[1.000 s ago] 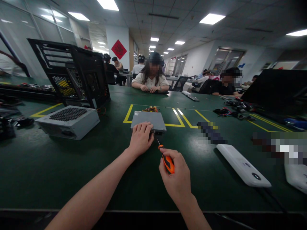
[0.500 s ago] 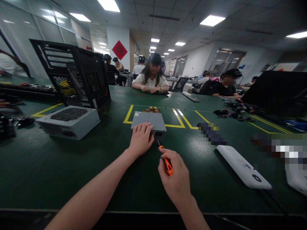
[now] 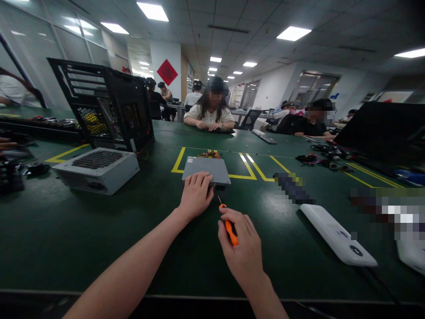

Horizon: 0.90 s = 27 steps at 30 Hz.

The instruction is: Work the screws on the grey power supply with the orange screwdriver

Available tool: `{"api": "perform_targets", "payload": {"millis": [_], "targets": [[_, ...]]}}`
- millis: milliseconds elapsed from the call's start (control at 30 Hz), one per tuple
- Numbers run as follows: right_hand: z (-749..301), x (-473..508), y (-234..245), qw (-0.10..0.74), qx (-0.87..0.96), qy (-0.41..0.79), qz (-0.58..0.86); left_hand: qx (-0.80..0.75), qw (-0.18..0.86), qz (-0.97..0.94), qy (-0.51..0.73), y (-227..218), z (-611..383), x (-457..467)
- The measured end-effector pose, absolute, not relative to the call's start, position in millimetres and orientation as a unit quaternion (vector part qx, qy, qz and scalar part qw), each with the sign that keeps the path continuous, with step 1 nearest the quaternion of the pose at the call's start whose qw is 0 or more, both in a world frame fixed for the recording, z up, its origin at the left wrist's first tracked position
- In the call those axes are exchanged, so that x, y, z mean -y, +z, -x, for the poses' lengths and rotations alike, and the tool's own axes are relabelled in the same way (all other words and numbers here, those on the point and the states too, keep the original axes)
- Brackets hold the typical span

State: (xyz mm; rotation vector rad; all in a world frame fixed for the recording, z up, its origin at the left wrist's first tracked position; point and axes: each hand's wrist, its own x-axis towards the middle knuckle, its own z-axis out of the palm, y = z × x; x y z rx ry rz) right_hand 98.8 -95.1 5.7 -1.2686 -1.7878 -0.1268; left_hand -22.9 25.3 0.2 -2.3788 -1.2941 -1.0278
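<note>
A flat grey metal unit (image 3: 206, 169) lies on the green table (image 3: 99, 239) inside yellow tape lines, with coloured wires at its far edge. My left hand (image 3: 195, 195) rests on its near edge, fingers curled over the top. My right hand (image 3: 241, 248) is closed round an orange-handled screwdriver (image 3: 230, 227). Its thin tip points at the unit's near right corner, just short of it.
A grey power supply box (image 3: 96, 170) and an open black computer case (image 3: 106, 106) stand at the left. A white device (image 3: 338, 235) lies at the right, with cables (image 3: 318, 160) behind it. Other people sit at the table's far side.
My right hand has turned a little on the screwdriver and edged nearer the unit. The left hand has stayed on the unit. The camera has tipped slightly.
</note>
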Motion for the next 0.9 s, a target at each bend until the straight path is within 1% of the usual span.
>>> {"api": "perform_targets", "payload": {"millis": [100, 167, 333, 533, 733, 900], "targets": [[-98.8, 95.3, 6.3, 0.486, 0.703, -0.013, 0.519, 0.444, 0.121, 0.814, -0.354, -0.3, 22.7, -25.6], [-98.9, 94.9, 5.1, 0.492, 0.693, -0.003, 0.527, 0.445, 0.119, 0.814, -0.355, -0.7, 22.5, -26.0], [-98.6, 94.0, 4.2, 0.45, 0.718, -0.051, 0.528, 0.447, 0.118, 0.813, -0.354, -0.9, 22.3, -26.2], [-98.5, 94.8, 5.9, 0.486, 0.697, -0.003, 0.527, 0.446, 0.119, 0.813, -0.354, 0.4, 22.7, -25.6], [-97.6, 93.5, 5.6, 0.446, 0.732, -0.051, 0.513, 0.445, 0.117, 0.813, -0.357, -0.3, 22.6, -25.9], [-98.1, 95.9, 8.5, 0.49, 0.685, -0.003, 0.539, 0.446, 0.116, 0.812, -0.358, 0.0, 22.4, -25.7]]}}
